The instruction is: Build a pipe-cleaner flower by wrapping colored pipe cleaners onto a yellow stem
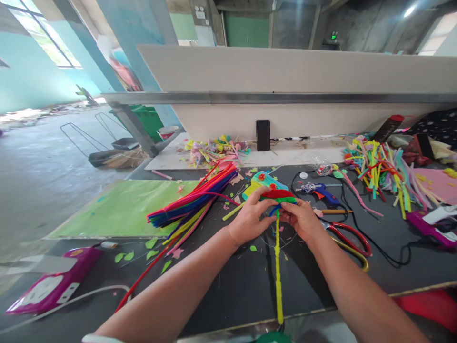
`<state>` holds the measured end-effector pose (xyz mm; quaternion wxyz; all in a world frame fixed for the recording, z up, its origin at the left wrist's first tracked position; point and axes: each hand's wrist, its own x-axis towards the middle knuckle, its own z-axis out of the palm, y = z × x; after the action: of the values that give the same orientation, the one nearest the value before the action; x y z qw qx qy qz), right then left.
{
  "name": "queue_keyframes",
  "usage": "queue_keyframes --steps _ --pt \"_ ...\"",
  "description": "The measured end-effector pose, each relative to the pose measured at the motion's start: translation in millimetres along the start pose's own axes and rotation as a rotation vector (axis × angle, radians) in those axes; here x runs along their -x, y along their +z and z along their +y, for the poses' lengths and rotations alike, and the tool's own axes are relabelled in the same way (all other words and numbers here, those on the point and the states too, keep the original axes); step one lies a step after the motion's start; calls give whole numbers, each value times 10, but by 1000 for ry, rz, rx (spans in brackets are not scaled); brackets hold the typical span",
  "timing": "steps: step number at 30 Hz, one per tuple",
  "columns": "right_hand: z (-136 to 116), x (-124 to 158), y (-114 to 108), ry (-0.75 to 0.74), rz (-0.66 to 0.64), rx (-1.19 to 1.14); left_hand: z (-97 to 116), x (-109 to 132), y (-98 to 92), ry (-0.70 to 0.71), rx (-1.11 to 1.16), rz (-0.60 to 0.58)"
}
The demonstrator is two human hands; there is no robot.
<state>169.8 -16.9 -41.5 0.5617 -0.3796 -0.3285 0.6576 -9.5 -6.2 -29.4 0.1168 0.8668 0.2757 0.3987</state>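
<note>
Place: a craft workshop — set up inside a large, bare building.
Table [235, 290]: dark-topped, strewn with a bundle of coloured fuzzy sticks [191, 204], a blue glue gun [327, 194], red-handled scissors [352, 229], leaf-shaped paper scraps [151, 243] and purple power strips [80, 263].
Floor [39, 147]: plain grey, with dustpans [124, 143] and a broom [125, 159].
Walls: pale blue paint [21, 78] and raw concrete [367, 26], with a lit green exit sign [334, 35] — more work hall than home.
</note>
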Motion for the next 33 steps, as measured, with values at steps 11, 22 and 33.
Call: queue_keyframes --steps 11,22,33 --pt "25 8 -2 22 -40 -15 -50 -14 35 -15 22 147" --pt "-16 -4 -56 92 -94 -13 -70 -3 51 51 -57 213" --pt "-43 -6 -119 161 -168 17 -65 0 64 42 -50 210"
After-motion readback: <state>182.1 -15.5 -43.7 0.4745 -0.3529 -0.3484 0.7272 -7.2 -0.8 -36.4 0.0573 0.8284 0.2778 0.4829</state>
